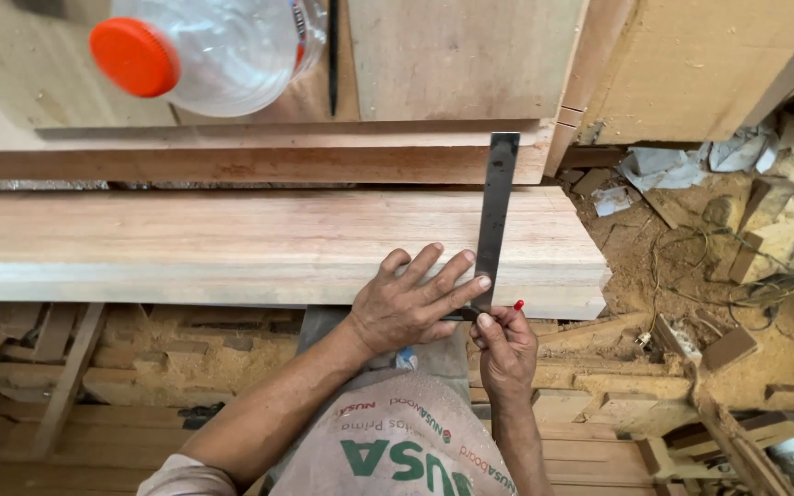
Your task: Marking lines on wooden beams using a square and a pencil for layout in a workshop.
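A long pale wooden plank [232, 243] lies across the view. A dark metal square [495, 211] rests across the plank near its right end. My left hand [413, 301] lies flat on the plank with its fingers spread, pressing against the square's blade. My right hand [505, 347] is at the plank's near edge just right of the blade, pinching a red-tipped pencil [516, 306].
A clear plastic bottle with an orange cap [204, 50] lies on stacked boards [452, 64] behind the plank. Sawdust, wood offcuts [728, 349], paper scraps and wires cover the floor at right. Wooden slats [66, 367] lie below left. A printed white sack [397, 445] covers my lap.
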